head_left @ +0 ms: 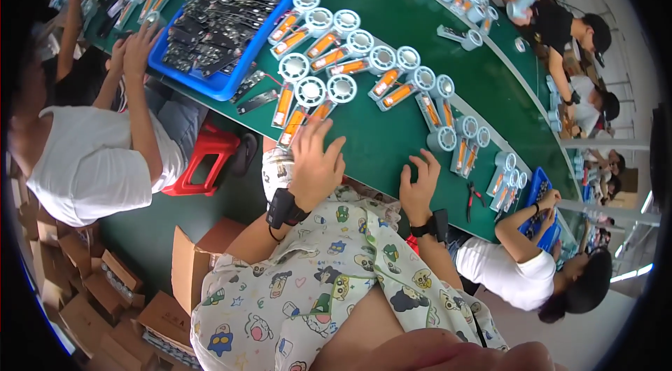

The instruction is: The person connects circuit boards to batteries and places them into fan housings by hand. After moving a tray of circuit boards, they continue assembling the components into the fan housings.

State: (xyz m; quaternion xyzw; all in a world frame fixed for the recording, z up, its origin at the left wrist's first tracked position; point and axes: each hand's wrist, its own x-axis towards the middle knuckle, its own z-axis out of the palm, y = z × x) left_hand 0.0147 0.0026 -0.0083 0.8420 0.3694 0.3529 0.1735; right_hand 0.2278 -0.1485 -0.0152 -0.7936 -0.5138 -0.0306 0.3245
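Observation:
My left hand [315, 161] lies open on the green table [392, 140], its fingertips close to an orange-and-white round-headed device [292, 126] at the near end of a cluster of such devices [336, 56]. My right hand [418, 182] rests open on the table edge, fingers spread, holding nothing. A white round device [442, 138] lies just beyond it. Both wrists wear black bands.
A blue tray [224, 24] of dark flat parts sits at the left, with a person in a white shirt [98, 154] beside it on a red stool [206, 161]. More devices [483, 154] line the table to the right. Cardboard boxes [119, 294] stand below left.

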